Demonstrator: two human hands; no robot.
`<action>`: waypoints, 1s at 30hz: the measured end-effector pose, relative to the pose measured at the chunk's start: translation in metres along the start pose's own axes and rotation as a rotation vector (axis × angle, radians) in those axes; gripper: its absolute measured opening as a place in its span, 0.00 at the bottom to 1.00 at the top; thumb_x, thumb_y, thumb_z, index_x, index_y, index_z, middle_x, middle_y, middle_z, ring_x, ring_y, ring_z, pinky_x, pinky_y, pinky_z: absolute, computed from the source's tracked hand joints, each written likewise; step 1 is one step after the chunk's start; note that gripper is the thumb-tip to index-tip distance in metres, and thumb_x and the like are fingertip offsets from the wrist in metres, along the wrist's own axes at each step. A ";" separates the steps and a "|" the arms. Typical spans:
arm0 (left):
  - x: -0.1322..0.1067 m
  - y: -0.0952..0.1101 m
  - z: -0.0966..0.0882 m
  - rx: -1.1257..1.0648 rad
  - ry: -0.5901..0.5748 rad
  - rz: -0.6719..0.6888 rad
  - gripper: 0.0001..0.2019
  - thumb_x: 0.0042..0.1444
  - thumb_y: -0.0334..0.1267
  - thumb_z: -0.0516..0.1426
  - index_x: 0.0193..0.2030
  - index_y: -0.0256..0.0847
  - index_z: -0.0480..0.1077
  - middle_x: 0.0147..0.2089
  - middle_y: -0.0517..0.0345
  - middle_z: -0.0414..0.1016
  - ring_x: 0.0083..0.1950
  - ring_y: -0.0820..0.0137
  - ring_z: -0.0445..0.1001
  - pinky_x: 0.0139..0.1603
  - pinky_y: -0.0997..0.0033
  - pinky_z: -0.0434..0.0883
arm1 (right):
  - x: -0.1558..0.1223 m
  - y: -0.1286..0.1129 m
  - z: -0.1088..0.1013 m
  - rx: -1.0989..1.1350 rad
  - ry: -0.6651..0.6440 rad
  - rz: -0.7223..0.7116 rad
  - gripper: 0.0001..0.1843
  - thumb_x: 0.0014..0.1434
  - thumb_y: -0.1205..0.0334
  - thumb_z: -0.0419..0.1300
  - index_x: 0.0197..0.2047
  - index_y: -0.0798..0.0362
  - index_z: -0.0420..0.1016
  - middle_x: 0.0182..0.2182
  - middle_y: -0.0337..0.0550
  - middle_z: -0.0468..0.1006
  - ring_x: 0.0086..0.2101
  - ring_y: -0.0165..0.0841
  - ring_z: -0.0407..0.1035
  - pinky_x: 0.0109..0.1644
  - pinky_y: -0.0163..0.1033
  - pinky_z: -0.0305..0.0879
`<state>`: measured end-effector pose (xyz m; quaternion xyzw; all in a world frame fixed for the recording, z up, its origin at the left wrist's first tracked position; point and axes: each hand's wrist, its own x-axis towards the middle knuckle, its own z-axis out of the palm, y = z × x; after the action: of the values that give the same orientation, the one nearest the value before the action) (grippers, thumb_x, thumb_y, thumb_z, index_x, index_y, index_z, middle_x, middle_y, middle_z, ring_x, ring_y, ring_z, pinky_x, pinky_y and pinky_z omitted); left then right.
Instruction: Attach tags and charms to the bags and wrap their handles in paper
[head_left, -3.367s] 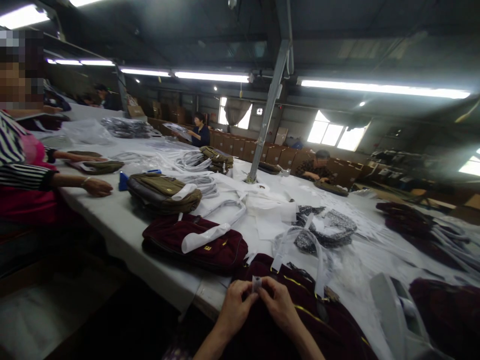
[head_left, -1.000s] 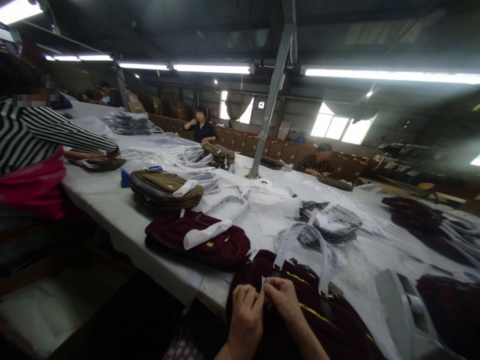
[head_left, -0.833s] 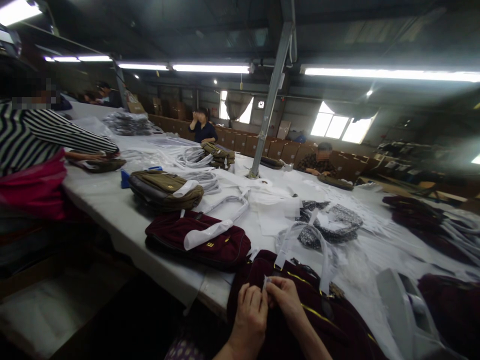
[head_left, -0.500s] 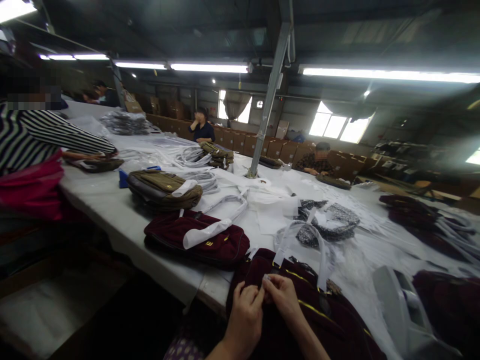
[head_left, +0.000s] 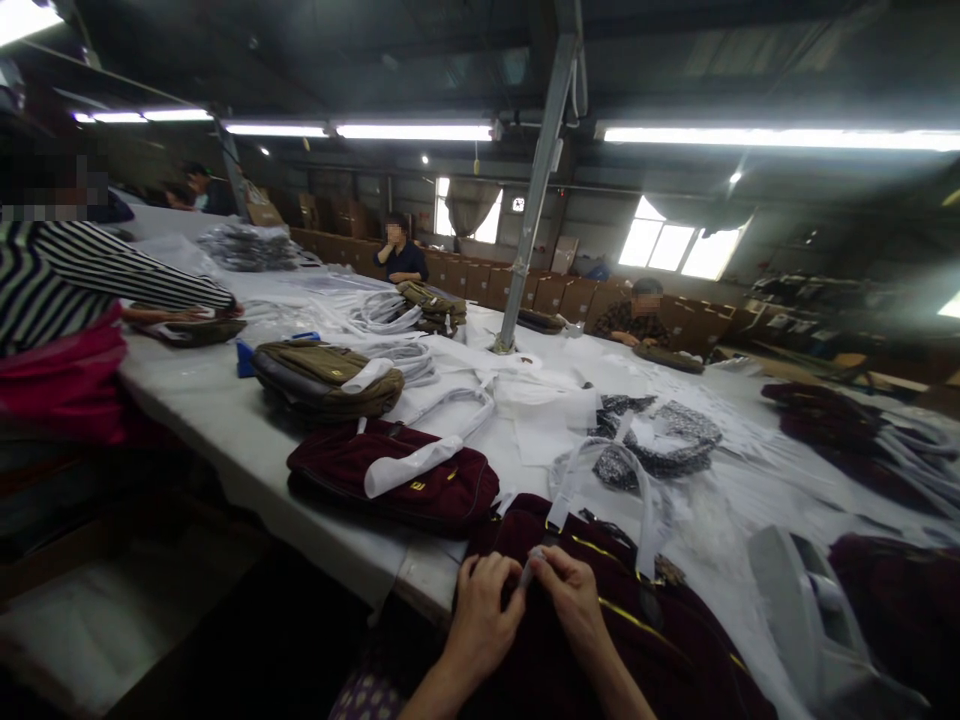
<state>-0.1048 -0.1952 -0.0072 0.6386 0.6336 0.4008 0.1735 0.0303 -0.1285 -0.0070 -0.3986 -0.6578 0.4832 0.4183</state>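
My left hand [head_left: 480,615] and my right hand [head_left: 574,597] meet at the near edge of the table, fingers pinched together on a small pale wrapped piece [head_left: 527,566] on a maroon bag [head_left: 622,640] that lies in front of me. Both hands rest on the bag's dark red cloth. White-wrapped handles [head_left: 600,480] rise from the bag just behind my fingers. Gold zip lines run across its top.
A second maroon bag [head_left: 394,478] and an olive bag [head_left: 326,375] lie to the left on the white table [head_left: 225,420]. A person in a striped sleeve [head_left: 120,270] works at far left. A steel post [head_left: 529,190] stands mid-table. Other people sit behind.
My hands have stayed together on the bag's top, shifting slightly; my left hand's fingers have curled lower over the pale piece. The person at left leaned over the table.
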 end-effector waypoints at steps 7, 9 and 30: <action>0.001 -0.001 0.001 0.009 -0.016 -0.002 0.05 0.53 0.33 0.50 0.34 0.44 0.66 0.33 0.62 0.68 0.40 0.69 0.68 0.56 0.57 0.55 | 0.002 0.006 -0.001 0.057 -0.005 0.053 0.13 0.52 0.52 0.62 0.31 0.55 0.78 0.25 0.39 0.72 0.28 0.31 0.63 0.32 0.33 0.59; 0.002 -0.001 0.001 -0.005 -0.019 -0.008 0.05 0.52 0.34 0.50 0.34 0.45 0.66 0.33 0.62 0.69 0.40 0.69 0.68 0.57 0.56 0.54 | 0.002 0.008 -0.001 0.067 -0.006 0.065 0.13 0.52 0.52 0.62 0.31 0.55 0.78 0.24 0.38 0.71 0.26 0.30 0.62 0.30 0.32 0.58; 0.008 0.003 0.003 -0.051 0.070 -0.076 0.07 0.52 0.36 0.51 0.28 0.43 0.69 0.28 0.64 0.70 0.35 0.70 0.70 0.53 0.56 0.57 | 0.007 0.006 0.003 0.210 0.070 0.233 0.28 0.48 0.38 0.59 0.29 0.58 0.76 0.15 0.36 0.65 0.15 0.24 0.55 0.17 0.30 0.51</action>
<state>-0.1013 -0.1874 -0.0043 0.5951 0.6525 0.4321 0.1825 0.0255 -0.1220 -0.0120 -0.4426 -0.5382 0.5805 0.4214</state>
